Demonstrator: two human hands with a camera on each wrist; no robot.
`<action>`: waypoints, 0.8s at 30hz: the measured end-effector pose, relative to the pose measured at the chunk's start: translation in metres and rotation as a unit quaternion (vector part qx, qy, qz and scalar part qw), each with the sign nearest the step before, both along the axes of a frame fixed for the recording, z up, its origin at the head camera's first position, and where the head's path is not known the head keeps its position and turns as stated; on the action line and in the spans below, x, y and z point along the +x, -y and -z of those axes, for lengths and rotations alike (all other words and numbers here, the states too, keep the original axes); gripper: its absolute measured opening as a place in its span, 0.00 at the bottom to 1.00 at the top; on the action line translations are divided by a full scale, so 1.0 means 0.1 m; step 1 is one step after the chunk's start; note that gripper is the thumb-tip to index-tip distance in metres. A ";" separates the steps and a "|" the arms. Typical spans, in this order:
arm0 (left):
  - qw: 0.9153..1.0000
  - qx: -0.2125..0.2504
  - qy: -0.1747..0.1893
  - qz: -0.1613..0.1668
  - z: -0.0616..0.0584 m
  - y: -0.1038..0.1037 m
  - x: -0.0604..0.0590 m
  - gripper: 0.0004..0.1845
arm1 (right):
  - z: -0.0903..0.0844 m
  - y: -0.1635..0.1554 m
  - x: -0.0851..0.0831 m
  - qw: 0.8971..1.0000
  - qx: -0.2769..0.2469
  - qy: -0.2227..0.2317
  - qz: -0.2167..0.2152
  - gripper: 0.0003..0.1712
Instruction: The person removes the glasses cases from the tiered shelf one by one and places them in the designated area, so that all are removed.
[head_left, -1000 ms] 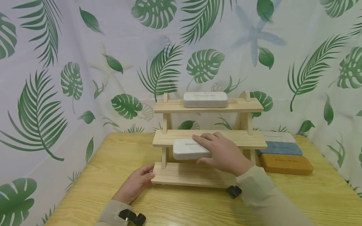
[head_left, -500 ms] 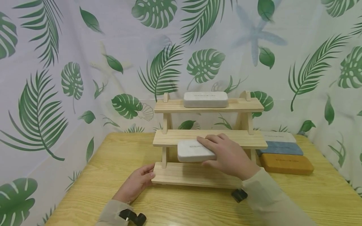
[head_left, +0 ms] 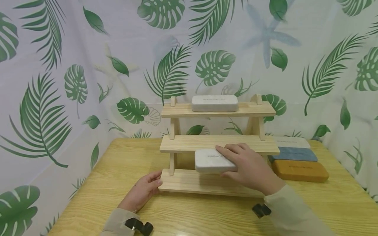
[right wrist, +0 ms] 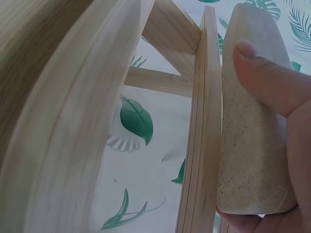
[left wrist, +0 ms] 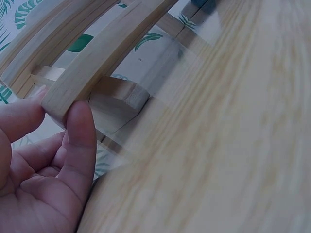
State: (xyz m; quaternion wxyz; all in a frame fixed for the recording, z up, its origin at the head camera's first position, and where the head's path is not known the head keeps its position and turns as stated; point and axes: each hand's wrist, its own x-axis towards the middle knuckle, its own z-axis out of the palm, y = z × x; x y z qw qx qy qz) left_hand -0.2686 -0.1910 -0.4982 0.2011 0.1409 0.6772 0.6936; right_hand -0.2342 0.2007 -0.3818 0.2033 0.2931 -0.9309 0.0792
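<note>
A three-tier wooden display stand (head_left: pixel 218 141) faces me on the table. My left hand (head_left: pixel 143 190) pinches the left end of its lowest shelf; in the left wrist view the thumb and a finger (left wrist: pixel 81 127) lie on either side of the board. My right hand (head_left: pixel 251 167) grips a white glasses case (head_left: pixel 211 161) by its right end, in front of the gap between the middle and lowest shelves. The right wrist view shows the thumb (right wrist: pixel 267 77) along one face of that case (right wrist: pixel 252 160), close beside a shelf edge. Another white glasses case (head_left: pixel 215 103) lies on the top shelf.
Right of the stand, a white case (head_left: pixel 292 142), a blue case (head_left: pixel 296 154) and an orange case (head_left: pixel 300 170) lie in a row on the wooden table (head_left: pixel 183 216). A leaf-patterned cloth (head_left: pixel 124 39) hangs behind and at the sides.
My right hand has moved right and somewhat lower with the white glasses case, away from the middle shelf's front edge. The left hand keeps its place on the lowest shelf.
</note>
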 end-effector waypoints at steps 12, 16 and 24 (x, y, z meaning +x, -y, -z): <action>1.000 0.001 -0.002 0.000 -0.03 -0.01 0.01 0.34 | 0.05 -0.29 0.12 1.000 0.001 -0.010 0.011 0.51; 1.000 -0.001 -0.002 -0.005 -0.01 -0.01 0.01 0.33 | 0.08 -0.39 0.17 1.000 -0.003 -0.022 0.015 0.52; 1.000 0.007 -0.002 -0.007 0.01 -0.01 0.00 0.33 | 0.16 -0.66 0.23 1.000 -0.013 -0.011 0.027 0.54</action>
